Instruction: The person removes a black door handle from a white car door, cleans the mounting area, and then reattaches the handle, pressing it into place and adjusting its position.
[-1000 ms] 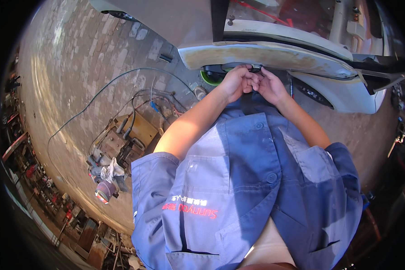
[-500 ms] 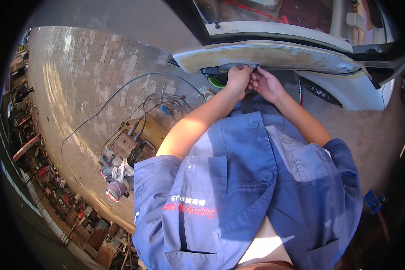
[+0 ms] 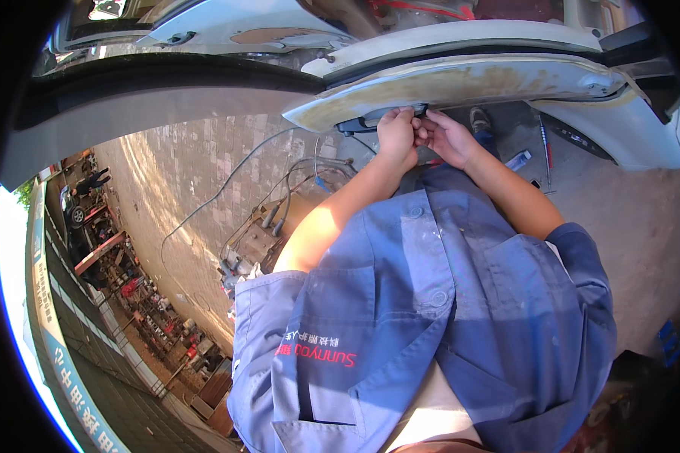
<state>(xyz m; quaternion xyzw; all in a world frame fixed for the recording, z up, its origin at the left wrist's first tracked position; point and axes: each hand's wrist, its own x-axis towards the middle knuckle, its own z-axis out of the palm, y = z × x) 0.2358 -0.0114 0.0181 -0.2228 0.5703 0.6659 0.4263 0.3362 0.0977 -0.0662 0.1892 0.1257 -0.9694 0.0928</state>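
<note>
Both my hands meet at the lower edge of a white car door panel [image 3: 461, 84] with brownish sanded patches. My left hand [image 3: 397, 140] is closed, its thumb and fingertips pinched beside a long black part [image 3: 349, 127] that looks like a door handle. Close against it, my right hand [image 3: 449, 140] has curled fingers, with thumb and forefinger at a small dark end of that part. My fingers hide what lies between the fingertips, and I cannot make it out.
A white fender [image 3: 650, 140] with a dark tyre [image 3: 582, 140] is at the right. Hoses [image 3: 227, 181] run over the brick paving to a boxy machine [image 3: 261, 238] at the left. A red-and-blue rod [image 3: 544, 143] and a shoe [image 3: 478, 118] show below the door. A person [image 3: 92, 183] is far left.
The view has shifted, and more of the car and building now shows at the left. My hands stay together at the door's lower edge. The bright green rim by the black part no longer shows.
</note>
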